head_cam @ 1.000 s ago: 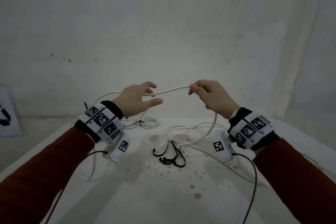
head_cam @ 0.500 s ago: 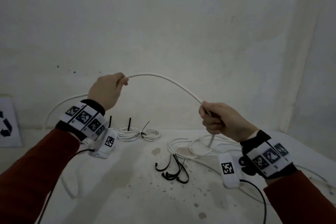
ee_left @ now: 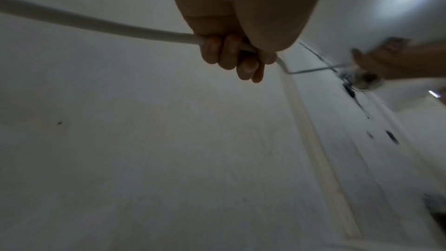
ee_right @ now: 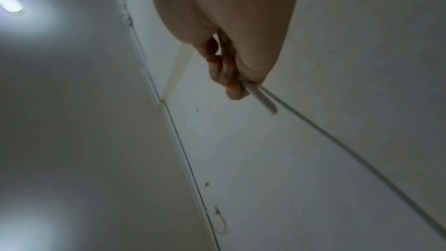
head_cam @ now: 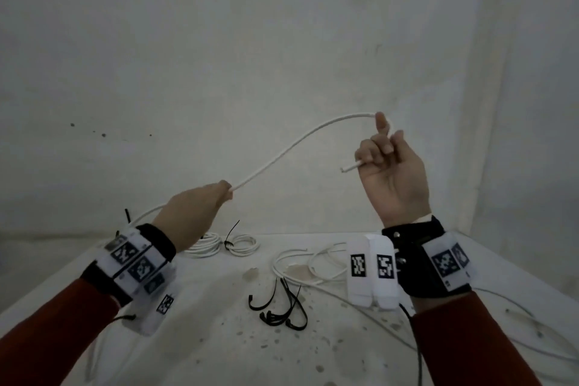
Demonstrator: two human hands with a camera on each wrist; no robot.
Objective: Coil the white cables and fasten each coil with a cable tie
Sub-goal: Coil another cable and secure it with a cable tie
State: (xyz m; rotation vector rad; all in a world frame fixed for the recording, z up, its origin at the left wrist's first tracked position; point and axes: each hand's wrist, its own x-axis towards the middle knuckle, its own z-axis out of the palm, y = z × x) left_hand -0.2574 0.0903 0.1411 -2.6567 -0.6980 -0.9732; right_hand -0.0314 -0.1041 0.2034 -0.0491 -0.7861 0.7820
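Note:
A white cable (head_cam: pixel 294 144) hangs in the air between my two hands. My right hand (head_cam: pixel 390 166) is raised palm toward me and grips the cable near its cut end (head_cam: pixel 344 169), which sticks out to the left; the cable (ee_right: pixel 262 99) bends over the raised forefinger. My left hand (head_cam: pixel 200 210) is lower and grips the cable (ee_left: pixel 120 26) in a fist, its tail trailing down behind the wrist. Several black cable ties (head_cam: pixel 282 307) lie on the table (head_cam: pixel 219 338). Two tied white coils (head_cam: pixel 225 244) sit at the back.
Loose white cable loops (head_cam: pixel 300 263) lie on the table behind my right wrist, and another strand (head_cam: pixel 532 351) runs along its right side. A white wall (head_cam: pixel 250 56) stands close behind. The table surface is stained and speckled.
My right hand has risen and turned palm toward me, with the cable's cut end now sticking out of it. My left hand has dropped lower and moved toward the middle.

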